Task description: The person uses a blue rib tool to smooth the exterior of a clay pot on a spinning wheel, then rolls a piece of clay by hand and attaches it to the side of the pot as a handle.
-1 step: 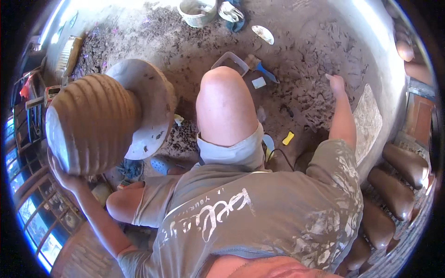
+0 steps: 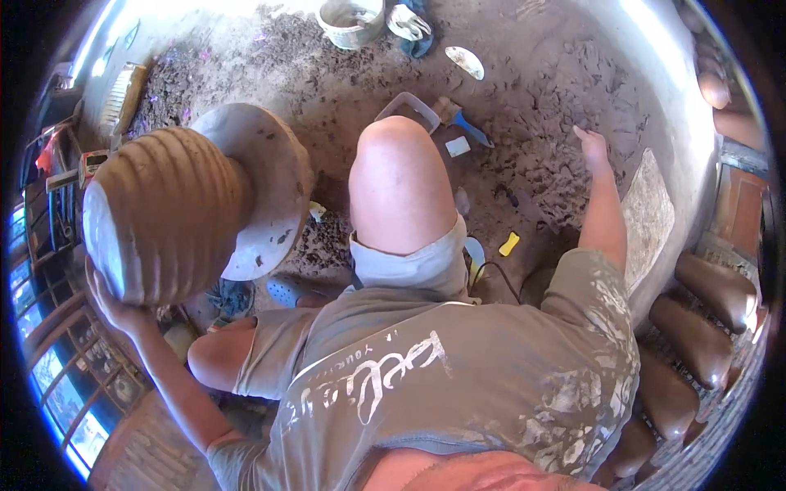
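Observation:
A big ribbed clay pot (image 2: 168, 217) stands on a round wheel plate (image 2: 274, 176) at the left. My left hand (image 2: 119, 303) lies against the pot's near side by the rim, its visible fingers stretched along the wall; part of it is hidden. At the right, my right hand (image 2: 593, 149) is held out over the clay-smeared floor, nothing seen in it. Its index finger points out and the others look partly curled. A pale flat board (image 2: 648, 217) leans beside the right forearm.
Beyond my raised knee lie a clear plastic tub (image 2: 407, 105), a blue-handled brush (image 2: 468, 127) and a white block (image 2: 458, 146). A yellow piece (image 2: 509, 244) is nearer. A bucket (image 2: 350, 37) stands far off. Several brown clay forms (image 2: 696, 348) line the right side.
My right hand has shifted slightly and its fingers have changed pose a little. The pot's outline and my left hand have moved very slightly.

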Motion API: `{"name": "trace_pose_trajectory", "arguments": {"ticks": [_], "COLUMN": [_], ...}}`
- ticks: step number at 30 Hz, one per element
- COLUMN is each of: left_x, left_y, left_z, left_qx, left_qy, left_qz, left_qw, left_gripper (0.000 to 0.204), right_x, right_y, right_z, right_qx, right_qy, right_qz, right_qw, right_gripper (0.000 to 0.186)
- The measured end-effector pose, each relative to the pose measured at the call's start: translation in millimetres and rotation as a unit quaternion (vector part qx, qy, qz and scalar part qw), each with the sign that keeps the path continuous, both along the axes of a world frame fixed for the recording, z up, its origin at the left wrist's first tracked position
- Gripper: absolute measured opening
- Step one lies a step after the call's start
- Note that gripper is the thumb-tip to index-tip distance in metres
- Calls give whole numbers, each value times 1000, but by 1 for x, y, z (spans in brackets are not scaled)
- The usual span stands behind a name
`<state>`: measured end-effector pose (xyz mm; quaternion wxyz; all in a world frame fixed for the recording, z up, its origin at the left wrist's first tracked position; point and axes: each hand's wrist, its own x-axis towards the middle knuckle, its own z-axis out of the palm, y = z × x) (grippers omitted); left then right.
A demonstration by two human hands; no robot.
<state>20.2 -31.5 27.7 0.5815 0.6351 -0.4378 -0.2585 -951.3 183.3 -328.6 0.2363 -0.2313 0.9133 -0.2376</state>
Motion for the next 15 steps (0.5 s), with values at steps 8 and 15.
{"name": "trace_pose_trajectory", "arguments": {"ticks": [8,15], "left_x": [22,-99], "left_y": [15,102], "left_z": [4,40], "left_qx": [-40,-150], "left_qy": [-142,-160], "left_qz": [-67,-257], "left_qw": [987,941], "left_gripper": [57,78], "right_x": [212,424], "right_y": [-104,-130], "right_z": [134,294], "right_qx": [-386,-495], "right_qy": [-162,-92], "right_qz": [-85,20], "right_qw": [904,864], "right_gripper": [50,47]}}
